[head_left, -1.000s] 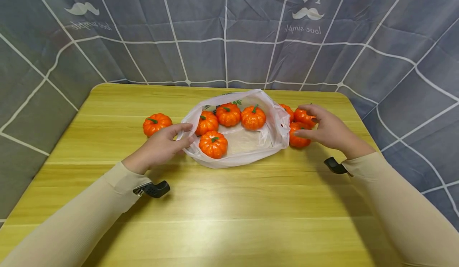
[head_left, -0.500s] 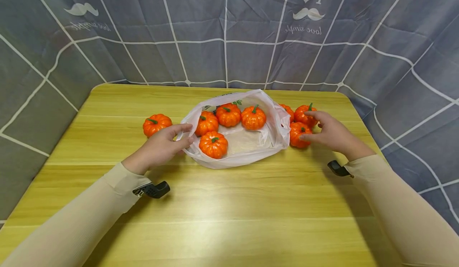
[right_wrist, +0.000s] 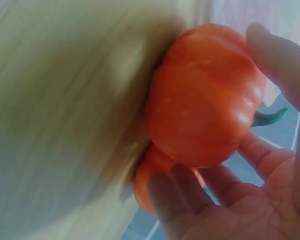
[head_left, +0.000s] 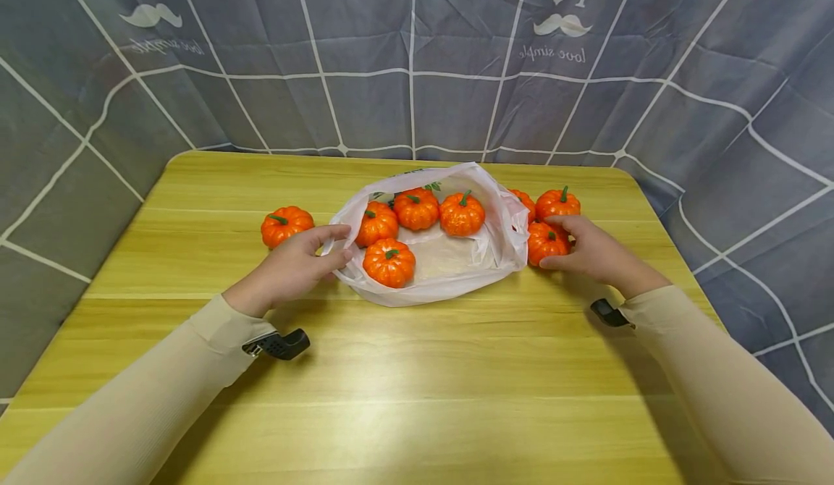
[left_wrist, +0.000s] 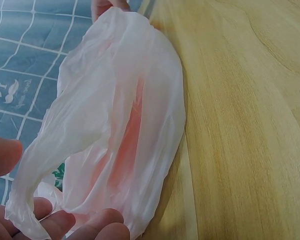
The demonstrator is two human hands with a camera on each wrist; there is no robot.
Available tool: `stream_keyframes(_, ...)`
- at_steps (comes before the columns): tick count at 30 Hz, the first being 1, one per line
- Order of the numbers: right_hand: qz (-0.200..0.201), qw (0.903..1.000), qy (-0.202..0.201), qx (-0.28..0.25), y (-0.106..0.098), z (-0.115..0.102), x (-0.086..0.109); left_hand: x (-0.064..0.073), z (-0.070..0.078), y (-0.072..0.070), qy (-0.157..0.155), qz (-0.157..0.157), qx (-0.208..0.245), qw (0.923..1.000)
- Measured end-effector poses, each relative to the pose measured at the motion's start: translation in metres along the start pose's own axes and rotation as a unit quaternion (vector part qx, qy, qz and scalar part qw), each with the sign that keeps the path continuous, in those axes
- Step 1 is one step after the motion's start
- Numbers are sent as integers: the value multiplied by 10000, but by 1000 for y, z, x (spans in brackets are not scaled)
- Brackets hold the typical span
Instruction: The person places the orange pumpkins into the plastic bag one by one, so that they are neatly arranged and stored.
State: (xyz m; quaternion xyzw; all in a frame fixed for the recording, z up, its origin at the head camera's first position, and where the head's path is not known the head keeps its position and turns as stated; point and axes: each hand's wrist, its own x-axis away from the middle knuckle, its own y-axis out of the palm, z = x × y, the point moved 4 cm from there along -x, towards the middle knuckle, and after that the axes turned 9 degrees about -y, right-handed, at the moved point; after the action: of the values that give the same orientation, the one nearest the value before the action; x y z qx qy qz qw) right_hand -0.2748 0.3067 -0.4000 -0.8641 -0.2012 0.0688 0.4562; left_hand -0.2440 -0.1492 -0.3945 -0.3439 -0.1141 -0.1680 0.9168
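Observation:
My left hand [head_left: 293, 264] holds the left edge of a white plastic bag [head_left: 430, 295], which lies with its mouth open at mid-table. In the left wrist view a bag handle [left_wrist: 27, 195] loops over the curled fingers. Several small orange pumpkins [head_left: 389, 262] with green stems sit inside the bag. To the right of it, my right hand [head_left: 596, 253] grips another pumpkin [head_left: 544, 245], thumb on the near side and fingers on the far side. The right wrist view shows this pumpkin [right_wrist: 205, 95] between thumb and fingertips, close to the wooden surface.
Behind the gripped pumpkin stands a second one [head_left: 557, 201], and a third [head_left: 524, 203] is partly hidden by the bag. A lone pumpkin [head_left: 287, 226] rests left of the bag. The wooden table [head_left: 417, 369] backs onto a grey-blue checked curtain [head_left: 365, 43].
My right hand drew back from the rear right pumpkin, then moved in around the front one beside the bag. The left hand and the bag stay in place.

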Motion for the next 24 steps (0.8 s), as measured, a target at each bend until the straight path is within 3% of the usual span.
stream_keyframes(14,-185,9994,101,280,5,0,-1,-1,-2,2,-25,-1,16,10000)
stream_keyframes(24,281,9993,-99,217,-12,-4,3,-4,-3,1,-60,-25,19,10000)
